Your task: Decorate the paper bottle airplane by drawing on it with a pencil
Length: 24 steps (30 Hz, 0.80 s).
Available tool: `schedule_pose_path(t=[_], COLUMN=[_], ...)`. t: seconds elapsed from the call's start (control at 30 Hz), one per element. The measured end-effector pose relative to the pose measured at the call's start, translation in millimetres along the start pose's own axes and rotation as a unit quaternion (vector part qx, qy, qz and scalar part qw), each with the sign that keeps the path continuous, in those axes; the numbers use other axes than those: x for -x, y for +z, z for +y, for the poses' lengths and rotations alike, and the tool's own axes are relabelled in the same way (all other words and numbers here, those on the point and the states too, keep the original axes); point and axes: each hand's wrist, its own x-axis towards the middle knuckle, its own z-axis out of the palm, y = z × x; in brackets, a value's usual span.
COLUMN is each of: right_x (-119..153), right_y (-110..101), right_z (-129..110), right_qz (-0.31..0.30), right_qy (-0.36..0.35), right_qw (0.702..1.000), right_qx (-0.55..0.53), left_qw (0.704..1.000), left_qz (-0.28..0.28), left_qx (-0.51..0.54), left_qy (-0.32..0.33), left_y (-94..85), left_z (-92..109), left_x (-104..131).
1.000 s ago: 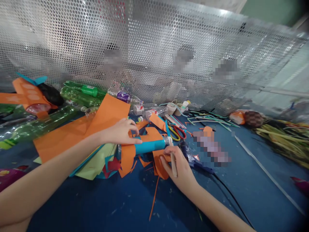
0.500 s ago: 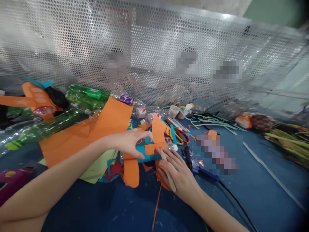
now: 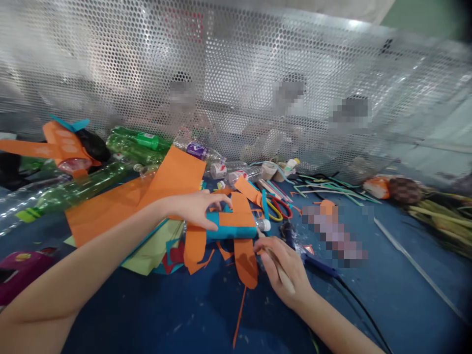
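A small plastic bottle wrapped in blue paper [image 3: 236, 232] lies on its side in the middle, its white cap [image 3: 264, 225] pointing right. Orange paper strips are attached across it, one hanging down as a rounded flap [image 3: 245, 268] near the cap end and another [image 3: 194, 246] near the left end. My left hand [image 3: 195, 209] grips the bottle from the left, thumb in front and fingers behind. Just right of the flap, my right hand [image 3: 287, 268] is closed around a flat wooden craft stick [image 3: 283, 276]. The stick's upper end is near the bottle's cap end.
A blue glue gun [image 3: 319, 264] with a black cord lies to the right. Behind are scissors [image 3: 275, 210], clear and green bottles [image 3: 88, 189], and a perforated metal panel [image 3: 236, 64]. Orange sheets [image 3: 177, 172] and green paper [image 3: 155, 250] lie left; a purple object [image 3: 22, 273] sits far left.
My right hand, with the stick, has moved off the orange strip on the bottle, down and right. The front flap now shows fully. My left hand still grips the bottle.
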Motion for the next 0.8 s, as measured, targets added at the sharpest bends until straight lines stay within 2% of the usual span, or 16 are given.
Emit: schedule_pose_path(t=[0.03,0.07,0.13,0.2,0.27,0.3,0.33,0.37,0.4,0.43,0.5,0.57,0.67,0.8], right_x=[1.7,3.1,4.3,3.4,0.8,-0.6,-1.9,-3.0,-3.7,-4.2,-4.3,-3.8,-2.8,-1.3], right_y=[0.1,0.8,3.6,7.4,11.3,12.9,14.2,15.2,15.7,15.9,15.4,14.6,14.5,15.7], right_z=[-0.2,-0.3,-0.5,-0.1,1.2,2.3,3.5,4.8,5.9,6.8,7.4,6.9,5.8,6.2], right_qz=[0.003,0.01,0.045,0.067,0.06,0.053,0.049,0.051,0.055,0.06,0.066,0.066,0.058,0.045], right_qy=[0.034,0.072,0.134,0.172,0.207,0.223,0.238,0.248,0.257,0.264,0.271,0.271,0.262,0.277], right_qw=[0.998,0.991,0.967,0.937,0.907,0.893,0.879,0.866,0.856,0.849,0.845,0.852,0.868,0.881], right_qx=[-0.053,-0.11,-0.213,-0.297,-0.361,-0.388,-0.411,-0.431,-0.445,-0.454,-0.456,-0.442,-0.418,-0.38], left_qw=[1.0,0.998,0.98,0.94,0.901,0.89,0.891,0.904,0.923,0.929,0.933,0.931,0.946,0.967], left_qz=[0.017,0.06,0.173,0.302,0.383,0.4,0.385,0.335,0.243,0.207,0.123,0.065,0.051,0.054], left_qx=[-0.009,-0.03,-0.089,-0.15,-0.191,-0.207,-0.232,-0.263,-0.298,-0.308,-0.335,-0.359,-0.318,-0.249], left_qy=[-0.005,-0.013,-0.029,-0.046,-0.065,-0.075,-0.067,-0.043,-0.005,0.02,0.047,0.031,-0.025,-0.011], left_y=[-0.8,-2.2,-7.1,-12.6,-13.1,-9.2,-1.7,9.5,24.1,41.1,77.7,109.1,133.4,132.7], left_z=[-0.9,-1.2,1.8,12.2,31.7,44.2,57.6,70.8,83.0,93.1,105.0,106.3,97.8,91.0], left_x=[-0.7,-1.4,-2.1,-0.3,4.3,7.2,10.2,12.9,15.3,17.2,19.9,21.9,25.9,33.1])
